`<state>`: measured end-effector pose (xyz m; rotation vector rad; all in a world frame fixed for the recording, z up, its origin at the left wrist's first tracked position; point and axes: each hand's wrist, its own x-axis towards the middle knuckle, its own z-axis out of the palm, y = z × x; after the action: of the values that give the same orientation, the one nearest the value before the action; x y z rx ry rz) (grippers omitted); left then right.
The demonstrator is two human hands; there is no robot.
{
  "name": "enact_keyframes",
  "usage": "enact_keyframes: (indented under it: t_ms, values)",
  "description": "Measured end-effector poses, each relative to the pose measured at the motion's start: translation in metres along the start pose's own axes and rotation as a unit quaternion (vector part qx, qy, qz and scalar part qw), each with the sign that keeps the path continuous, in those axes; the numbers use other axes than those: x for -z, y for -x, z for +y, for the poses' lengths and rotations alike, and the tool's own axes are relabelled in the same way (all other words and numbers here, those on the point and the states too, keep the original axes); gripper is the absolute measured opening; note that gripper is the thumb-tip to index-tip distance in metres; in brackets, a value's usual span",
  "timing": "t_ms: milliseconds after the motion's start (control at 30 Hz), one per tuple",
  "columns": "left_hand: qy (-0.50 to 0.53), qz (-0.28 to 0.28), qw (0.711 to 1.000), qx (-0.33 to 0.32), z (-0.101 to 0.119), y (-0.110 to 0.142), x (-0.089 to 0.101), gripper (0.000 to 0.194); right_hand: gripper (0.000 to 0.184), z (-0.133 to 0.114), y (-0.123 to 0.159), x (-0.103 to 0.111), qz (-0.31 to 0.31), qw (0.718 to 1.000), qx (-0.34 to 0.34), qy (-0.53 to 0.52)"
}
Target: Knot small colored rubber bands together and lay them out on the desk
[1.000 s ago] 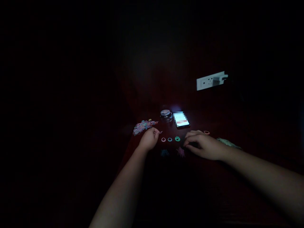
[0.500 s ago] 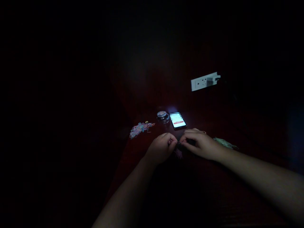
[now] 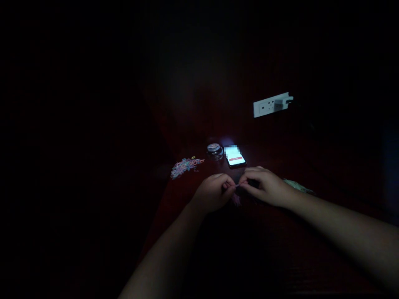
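Observation:
Between my two hands is a small pale rubber band, stretched short from fingertip to fingertip. My left hand pinches one end with thumb and forefinger. The other end is pinched by my right hand. Just below the fingertips, a small bunch of pinkish bands lies on the dark table, partly hidden by my left hand. A heap of multicoloured small rubber bands is spread to the left of my hands.
A lit phone lies beyond my hands, beside a clear lidded jar. A pale greenish bundle rests behind my right wrist. A white socket strip with a plug is on the upright surface behind.
Both hands stay pinched on the rubber band, which now looks pulled closer to a single line. The whole view has shifted slightly.

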<state>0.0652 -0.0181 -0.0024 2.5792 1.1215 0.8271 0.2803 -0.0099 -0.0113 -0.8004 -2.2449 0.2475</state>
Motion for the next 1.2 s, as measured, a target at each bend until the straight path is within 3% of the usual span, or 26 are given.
enact_keyframes:
  t_ms: [600,1033,1200]
  values:
    - [0.007,-0.008,1.000,0.010,-0.001,0.001,0.005,0.009,0.011,0.000,0.000,0.000,-0.022,1.000,0.003,-0.004]
    - [0.001,-0.049,0.999,0.003,-0.006,0.002,0.007,0.011,0.014,0.000,0.001,0.001,-0.044,0.999,0.013,-0.005]
    - [0.001,-0.086,0.996,-0.029,-0.011,0.001,0.005,0.012,0.014,0.000,0.000,0.002,-0.036,0.999,0.004,-0.010]
